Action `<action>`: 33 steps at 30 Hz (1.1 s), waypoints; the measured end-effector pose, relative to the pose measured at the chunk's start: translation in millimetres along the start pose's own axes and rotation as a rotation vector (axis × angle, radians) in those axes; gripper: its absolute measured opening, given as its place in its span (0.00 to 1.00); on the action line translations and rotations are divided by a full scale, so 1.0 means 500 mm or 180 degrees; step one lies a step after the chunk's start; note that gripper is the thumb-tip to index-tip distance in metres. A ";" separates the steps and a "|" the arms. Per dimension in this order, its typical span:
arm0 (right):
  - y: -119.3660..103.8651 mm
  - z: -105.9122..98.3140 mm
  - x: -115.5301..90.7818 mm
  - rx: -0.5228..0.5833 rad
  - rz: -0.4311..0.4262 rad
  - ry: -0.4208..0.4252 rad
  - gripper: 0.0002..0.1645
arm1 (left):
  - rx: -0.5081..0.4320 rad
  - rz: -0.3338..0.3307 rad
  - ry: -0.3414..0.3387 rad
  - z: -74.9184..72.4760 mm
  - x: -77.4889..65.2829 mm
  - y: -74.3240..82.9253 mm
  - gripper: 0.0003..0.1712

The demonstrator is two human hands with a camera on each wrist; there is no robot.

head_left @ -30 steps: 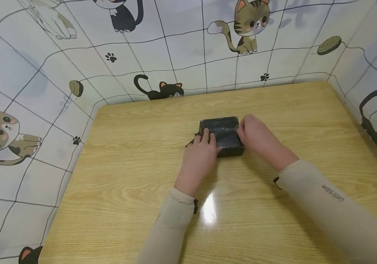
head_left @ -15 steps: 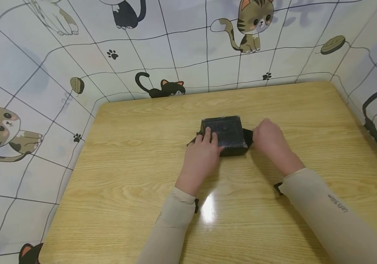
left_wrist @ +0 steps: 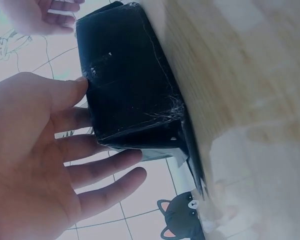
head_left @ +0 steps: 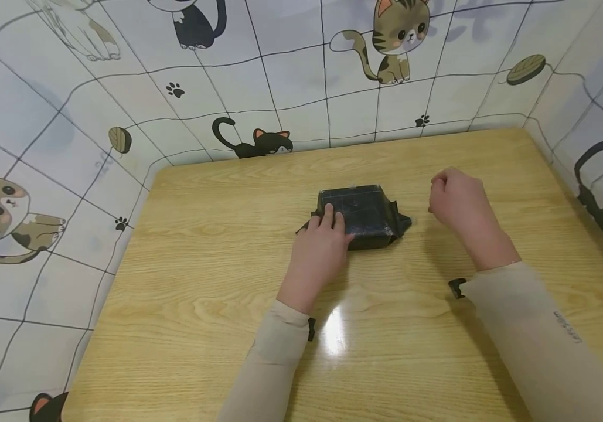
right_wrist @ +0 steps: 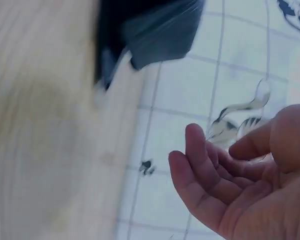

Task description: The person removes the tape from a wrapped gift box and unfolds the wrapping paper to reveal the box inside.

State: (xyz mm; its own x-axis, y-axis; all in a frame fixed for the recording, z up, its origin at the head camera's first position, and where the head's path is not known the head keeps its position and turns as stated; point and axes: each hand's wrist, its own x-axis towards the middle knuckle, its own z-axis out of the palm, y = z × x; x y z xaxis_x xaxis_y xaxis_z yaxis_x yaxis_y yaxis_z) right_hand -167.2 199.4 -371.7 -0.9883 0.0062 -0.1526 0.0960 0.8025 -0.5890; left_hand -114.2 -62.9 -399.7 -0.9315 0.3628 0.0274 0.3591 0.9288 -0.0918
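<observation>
A small box wrapped in black film (head_left: 364, 211) lies on the wooden table. Folded flaps of the film jut out at its left and right ends. My left hand (head_left: 318, 253) rests on the box's left part with fingers spread and fairly straight. Seen from the left wrist, the thumb of the left hand (left_wrist: 45, 145) touches the upper edge of the box (left_wrist: 122, 75). My right hand (head_left: 460, 202) is in the air to the right of the box, apart from the right end flap (head_left: 402, 224). In the right wrist view that hand (right_wrist: 240, 182) has loosely bent fingers and holds nothing.
The wooden table (head_left: 201, 281) stands against walls covered with a cat-and-grid pattern (head_left: 301, 88) behind it and on both sides. Each wrist wears a beige sleeve (head_left: 275, 357) with a dark piece sticking out.
My right hand was at the box's right end, then drew outward to the right with the black film flap and has let go of it. The left hand stays on the box.
</observation>
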 end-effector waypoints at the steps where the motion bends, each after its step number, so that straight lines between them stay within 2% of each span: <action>1: -0.010 0.002 0.000 -0.0011 -0.0053 -0.0073 0.35 | 0.0015 0.0007 0.0013 -0.001 0.001 -0.002 0.33; 5: -0.043 0.024 0.008 -0.0154 -0.0340 -0.0589 0.37 | -0.0072 0.0067 -0.0067 -0.015 0.010 -0.012 0.33; 7: -0.053 0.040 0.014 -0.0183 -0.0453 -0.0799 0.41 | -0.0217 0.0078 -0.0193 -0.023 0.020 -0.020 0.33; 9: -0.058 0.054 0.021 -0.0197 -0.0553 -0.0886 0.44 | -0.0472 0.0035 -0.0347 -0.031 0.030 -0.029 0.33; 12: -0.062 0.071 0.031 -0.0189 -0.0698 -0.0900 0.45 | -0.0830 -0.0063 -0.0441 -0.035 0.046 -0.046 0.31; 16: -0.061 0.085 0.038 -0.0274 -0.0858 -0.0925 0.43 | -0.1092 -0.0125 -0.0349 -0.030 0.066 -0.063 0.25; 19: -0.058 0.092 0.041 -0.0311 -0.0857 -0.0967 0.43 | -0.1112 -0.0210 -0.0320 -0.026 0.081 -0.072 0.24; 22: -0.057 0.095 0.043 -0.0296 -0.0820 -0.0982 0.44 | -0.1144 -0.0322 -0.0428 -0.025 0.092 -0.080 0.29; 26: -0.060 0.090 0.039 -0.0400 -0.0787 -0.0942 0.45 | -0.1281 -0.0361 -0.0556 -0.021 0.100 -0.093 0.32; 29: -0.066 0.079 0.033 -0.0523 -0.0751 -0.0880 0.46 | -0.1342 -0.0350 -0.0529 -0.019 0.101 -0.100 0.31; 33: -0.079 0.060 0.019 -0.0569 -0.0775 -0.0784 0.43 | -0.1266 -0.0329 -0.0445 -0.033 0.096 -0.102 0.28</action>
State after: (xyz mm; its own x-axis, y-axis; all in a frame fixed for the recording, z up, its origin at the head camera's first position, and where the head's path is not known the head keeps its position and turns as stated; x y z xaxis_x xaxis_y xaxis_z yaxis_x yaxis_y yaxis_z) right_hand -176.8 149.8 -373.5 -0.9193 -0.3233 -0.2242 -0.1816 0.8542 -0.4871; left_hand -175.9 -91.4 -377.2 -0.9529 0.2779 -0.1213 0.2325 0.9265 0.2959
